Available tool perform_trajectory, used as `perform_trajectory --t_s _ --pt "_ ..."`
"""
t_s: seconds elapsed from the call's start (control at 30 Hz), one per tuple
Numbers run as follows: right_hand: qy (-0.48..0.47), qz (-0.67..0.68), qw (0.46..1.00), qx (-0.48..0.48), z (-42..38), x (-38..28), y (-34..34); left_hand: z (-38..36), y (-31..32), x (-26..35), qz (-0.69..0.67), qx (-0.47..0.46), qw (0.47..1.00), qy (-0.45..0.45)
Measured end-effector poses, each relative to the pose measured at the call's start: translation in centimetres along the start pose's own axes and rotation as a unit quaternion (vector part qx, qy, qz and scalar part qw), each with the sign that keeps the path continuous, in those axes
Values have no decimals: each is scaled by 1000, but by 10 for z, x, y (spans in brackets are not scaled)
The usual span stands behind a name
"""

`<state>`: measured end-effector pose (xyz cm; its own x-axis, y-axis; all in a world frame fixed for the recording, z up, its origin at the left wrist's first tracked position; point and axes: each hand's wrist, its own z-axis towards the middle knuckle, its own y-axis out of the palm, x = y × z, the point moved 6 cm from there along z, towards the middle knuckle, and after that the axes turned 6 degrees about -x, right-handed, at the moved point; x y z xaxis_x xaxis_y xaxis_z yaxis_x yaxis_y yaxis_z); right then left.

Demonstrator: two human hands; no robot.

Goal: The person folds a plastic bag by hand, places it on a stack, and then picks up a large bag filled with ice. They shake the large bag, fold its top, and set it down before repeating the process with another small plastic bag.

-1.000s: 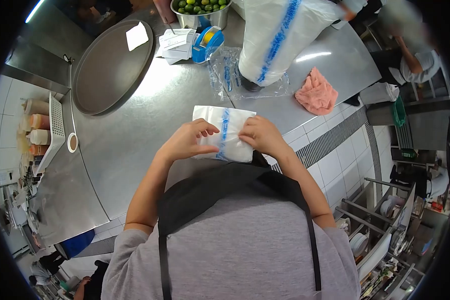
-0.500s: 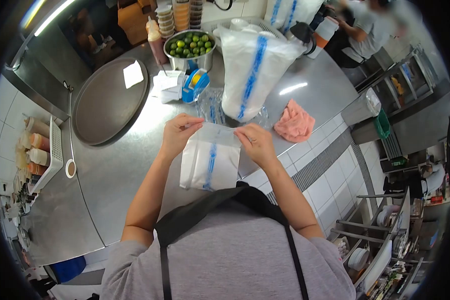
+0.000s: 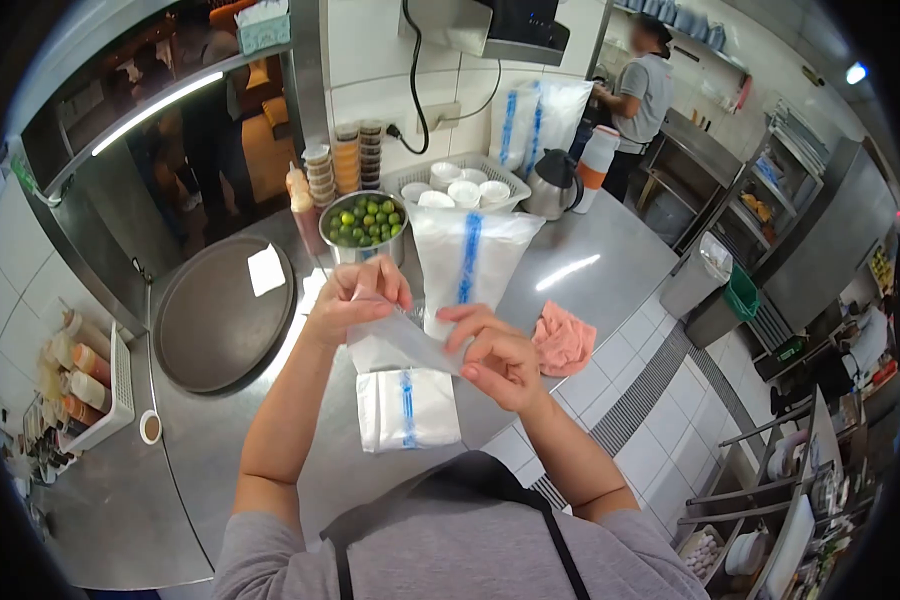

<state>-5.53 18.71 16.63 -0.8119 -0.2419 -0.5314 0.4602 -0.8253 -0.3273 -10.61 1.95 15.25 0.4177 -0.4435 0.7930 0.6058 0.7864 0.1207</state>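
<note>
My left hand [image 3: 365,300] is closed, pinching one end of a thin, clear plastic bag [image 3: 408,335]. At the bag's other end, the bent fingers and thumb of my right hand [image 3: 498,352] grip its edge, slightly smeared by motion. The bag slants down from left to right between my hands. Beneath it on the steel table lies a flat, squarish stack of whitish plastic bags [image 3: 407,412] with a blue printed stripe. Just beyond my hands stands a large, filled plastic bag [image 3: 470,250] with the same kind of blue stripe; its contents cannot be made out.
Left is a round brown tray [image 3: 220,340] with white paper [image 3: 265,270]. Behind my hands stand a pot of limes [image 3: 365,222], stacked sauce cups [image 3: 347,160], a basket [image 3: 515,185] and a jug [image 3: 554,185]. A pink cloth [image 3: 566,338] lies right. Another person [image 3: 638,95] stands farther back.
My hands have lifted the clear bag's top edge away from the stack and tilted it, the left hand higher. The head view has tipped up, showing more of the wall and back of the room.
</note>
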Motion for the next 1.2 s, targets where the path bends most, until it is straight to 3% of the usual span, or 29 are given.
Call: perform_trajectory --t_s 0.07,0.1,0.13,0.17,0.2,0.23,0.3,0.33,0.4,0.43,0.47,0.5,0.57,0.6,0.67,0.7,0.77,0.8,0.87,0.9,0.97,1.0,1.07,1.13,1.2 --pt "-1 234 971 53 1 0 -1 7 18 1 -279 -73 957 23" --pt "-9 230 972 53 3 -5 -2 7 30 4 -348 -116 930 18" --pt "-32 323 943 78 5 -13 -8 5 32 7 -344 -123 931 19" --pt "-55 414 903 99 5 -21 -15 2 38 8 -211 -165 964 1" --pt "-60 410 905 96 4 -30 -20 3 46 11 -73 -202 977 -16" --pt "-50 426 900 75 1 -38 -26 6 53 16 -71 -205 976 -13" --pt "-39 438 897 52 -3 -45 -39 7 93 18 59 -349 923 -153" --pt "-18 389 917 91 -4 -40 -51 6 89 14 60 -351 922 -150" --pt "2 338 932 130 -4 -33 -71 14 53 9 -105 -141 981 -84" --pt "102 318 930 151 -4 -18 -79 20 37 4 -105 -67 990 -70" --pt "202 293 919 171 -5 -4 -85 32 26 14 84 -11 990 -115" --pt "201 291 920 170 3 2 -91 46 22 23 274 45 956 -94" --pt "291 153 925 190 16 22 -107 68 9 26 350 132 925 -68" --pt "292 153 925 191 27 33 -115 80 6 26 350 131 925 -68" --pt "373 139 881 257 24 67 -132 88 -12 13 342 223 887 -217" --pt "372 139 881 258 13 93 -136 87 -19 3 342 222 887 -217" --pt "328 127 920 171 4 140 -134 81 -41 -35 98 216 940 -246" --pt "328 128 920 172 5 133 -127 80 -47 -40 99 215 940 -248" --pt "419 305 811 270 -13 128 -101 62 -51 -67 -166 278 900 -292" --pt "424 308 807 271 -8 115 -94 57 -51 -75 -215 299 883 -292" --pt "525 248 763 285 -12 101 -86 54 -56 -88 -269 285 870 -299" --pt "531 251 756 288 -31 125 -92 52 -57 -101 -323 266 858 -298" --pt "392 484 759 191 -55 180 -92 38 -52 -125 -333 241 854 -319" --pt "436 417 760 244 -55 163 -76 24 -32 -115 -187 306 900 -248" --pt "479 344 752 295 -73 157 -70 8 -35 -125 -248 323 866 -291"
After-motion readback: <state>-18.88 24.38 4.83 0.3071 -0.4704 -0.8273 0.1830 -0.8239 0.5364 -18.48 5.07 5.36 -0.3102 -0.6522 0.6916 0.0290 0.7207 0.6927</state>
